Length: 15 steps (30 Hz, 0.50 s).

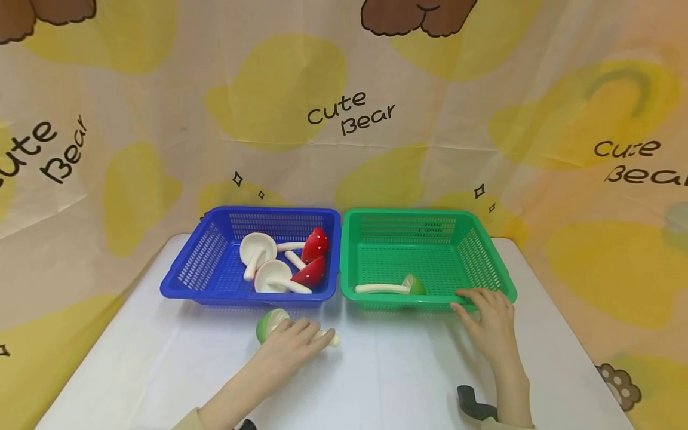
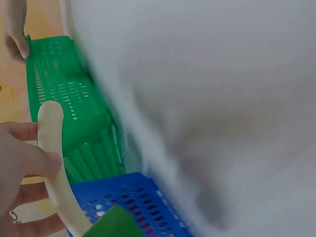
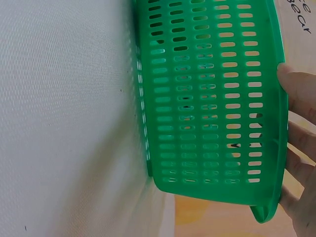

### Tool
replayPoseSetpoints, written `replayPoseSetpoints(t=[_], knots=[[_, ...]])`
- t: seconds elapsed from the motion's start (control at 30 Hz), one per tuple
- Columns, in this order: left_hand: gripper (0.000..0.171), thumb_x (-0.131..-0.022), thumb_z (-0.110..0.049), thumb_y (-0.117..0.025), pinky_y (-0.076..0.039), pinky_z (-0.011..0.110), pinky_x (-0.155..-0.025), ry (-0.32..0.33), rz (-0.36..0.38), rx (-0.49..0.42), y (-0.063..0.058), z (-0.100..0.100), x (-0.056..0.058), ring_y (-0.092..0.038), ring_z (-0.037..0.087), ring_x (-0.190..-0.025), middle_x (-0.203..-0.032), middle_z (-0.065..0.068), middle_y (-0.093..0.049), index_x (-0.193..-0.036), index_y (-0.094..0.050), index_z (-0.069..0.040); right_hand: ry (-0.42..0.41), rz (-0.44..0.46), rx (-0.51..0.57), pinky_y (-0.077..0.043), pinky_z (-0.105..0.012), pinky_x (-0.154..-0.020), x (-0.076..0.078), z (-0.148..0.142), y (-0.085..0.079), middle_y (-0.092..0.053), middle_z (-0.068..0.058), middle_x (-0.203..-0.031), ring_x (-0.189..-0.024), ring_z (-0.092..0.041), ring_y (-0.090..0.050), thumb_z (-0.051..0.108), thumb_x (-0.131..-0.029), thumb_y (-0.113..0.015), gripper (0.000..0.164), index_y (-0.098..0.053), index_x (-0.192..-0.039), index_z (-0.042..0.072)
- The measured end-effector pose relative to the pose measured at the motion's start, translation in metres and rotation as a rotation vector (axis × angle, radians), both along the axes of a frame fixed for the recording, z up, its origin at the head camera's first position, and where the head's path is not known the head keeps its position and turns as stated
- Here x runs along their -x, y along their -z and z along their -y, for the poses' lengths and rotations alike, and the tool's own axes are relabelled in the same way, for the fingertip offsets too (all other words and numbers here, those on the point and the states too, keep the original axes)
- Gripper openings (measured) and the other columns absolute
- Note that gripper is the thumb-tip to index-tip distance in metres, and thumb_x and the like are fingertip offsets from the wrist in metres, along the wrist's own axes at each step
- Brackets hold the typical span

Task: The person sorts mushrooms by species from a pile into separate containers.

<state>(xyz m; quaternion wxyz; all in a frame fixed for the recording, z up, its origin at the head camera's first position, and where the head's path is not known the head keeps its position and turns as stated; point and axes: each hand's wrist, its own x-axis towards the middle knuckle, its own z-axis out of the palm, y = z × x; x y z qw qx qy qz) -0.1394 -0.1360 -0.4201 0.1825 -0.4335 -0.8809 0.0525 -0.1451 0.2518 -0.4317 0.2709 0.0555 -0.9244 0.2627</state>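
Observation:
My left hand point(image 1: 292, 345) pinches the pale stem point(image 2: 53, 143) of a toy mushroom with a green cap point(image 1: 267, 325), just in front of the blue basket. In the left wrist view, thumb and fingers lie on opposite sides of that stem. My right hand point(image 1: 490, 319) grips the front rim of the green basket point(image 1: 387, 300) near its right corner, thumb outside and fingers over the edge. Inside the green basket, another green-capped mushroom point(image 1: 414, 285) lies along the front wall, its white stem pointing left.
The blue basket point(image 1: 212, 291) stands to the left of the green one, their rims side by side. It holds several red-capped toy mushrooms point(image 1: 314, 243) with white stems. Both baskets are on a white tabletop point(image 1: 387, 370), before a patterned cloth backdrop point(image 1: 430, 167).

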Motion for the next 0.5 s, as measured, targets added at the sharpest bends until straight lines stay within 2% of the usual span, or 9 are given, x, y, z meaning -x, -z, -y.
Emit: replayPoseSetpoints(t=[0.3,0.5], knots=[[0.050,-0.081,-0.013,-0.071,-0.044,0.021,-0.067,0.099,-0.052,-0.029,-0.019,-0.025,0.008,-0.055,0.011,-0.092,-0.099,-0.008,-0.060,-0.127,-0.057,-0.028,-0.002,0.007,0.001,-0.026,-0.064,-0.100,0.000,0.000,0.001,-0.067,-0.015,-0.103,-0.105,-0.036,-0.052,0.013,-0.080,-0.076,0.024,-0.069,-0.103,0.009],[0.054,-0.083,-0.014,-0.072,-0.042,0.017,-0.066,0.145,-0.024,0.021,-0.040,-0.042,0.011,-0.054,0.010,-0.093,-0.103,-0.008,-0.060,-0.132,-0.053,-0.027,0.004,0.009,-0.002,-0.026,-0.063,-0.100,0.000,0.000,0.001,-0.067,-0.015,-0.103,-0.105,-0.036,-0.052,0.013,-0.080,-0.076,0.024,-0.069,-0.103,0.009]])
